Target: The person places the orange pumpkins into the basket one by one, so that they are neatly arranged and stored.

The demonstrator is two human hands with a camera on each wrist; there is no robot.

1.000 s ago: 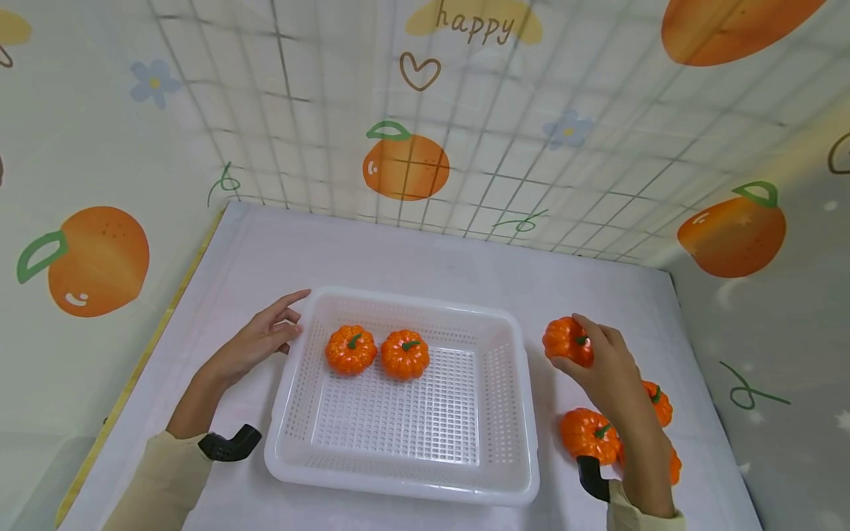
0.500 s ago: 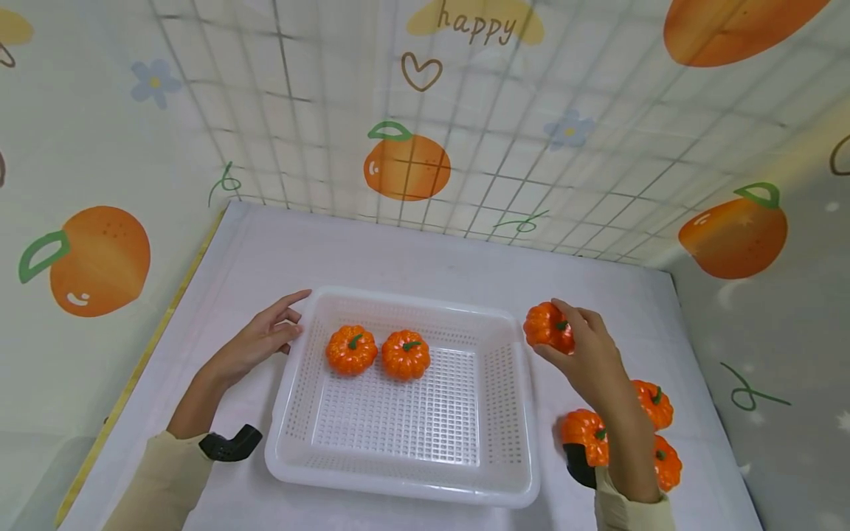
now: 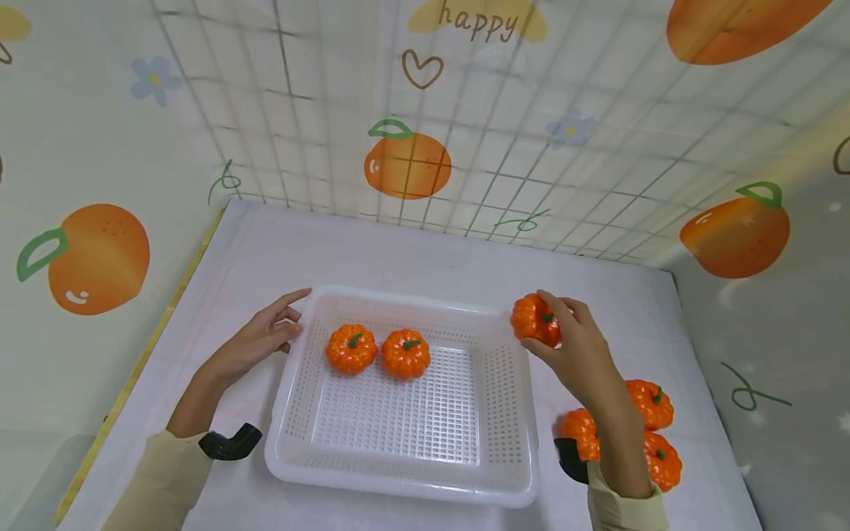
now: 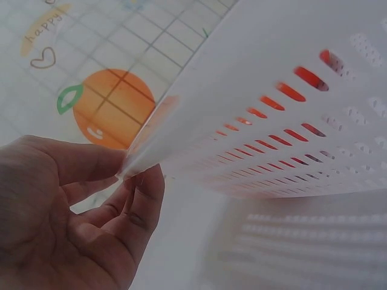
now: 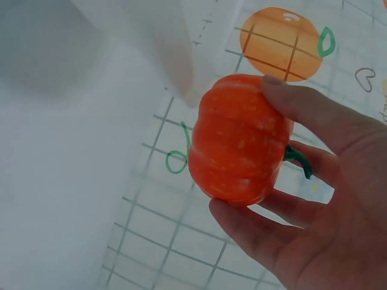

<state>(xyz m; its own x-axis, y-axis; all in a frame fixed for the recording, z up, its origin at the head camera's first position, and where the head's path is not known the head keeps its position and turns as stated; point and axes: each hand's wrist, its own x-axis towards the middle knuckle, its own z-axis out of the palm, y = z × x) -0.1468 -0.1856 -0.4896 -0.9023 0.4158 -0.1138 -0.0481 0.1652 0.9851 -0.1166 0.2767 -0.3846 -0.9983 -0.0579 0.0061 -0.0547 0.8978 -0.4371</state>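
My right hand (image 3: 576,346) grips a small orange toy pumpkin (image 3: 535,320) with a green stem, at the right far corner of a white plastic basket (image 3: 398,487). Thumb and fingers span the pumpkin's sides in the right wrist view, the stem turned to the palm. On the other side, my left hand (image 3: 265,332) holds the basket's left rim near its far corner, thumb and fingertips pinching the edge in the left wrist view. Inside the basket, two more pumpkins lie side by side, a left one (image 3: 350,349) and a right one (image 3: 406,354).
Three other pumpkins rest on the white table at the right: a far one (image 3: 649,404), a near one (image 3: 662,462) and one (image 3: 579,434) partly hidden by my right wrist and its black camera (image 3: 571,460). A printed curtain (image 3: 465,103) stands behind and beside the table.
My right hand has carried its pumpkin left and away from me, from beside the basket to its right far corner. The left hand and basket have stayed put.
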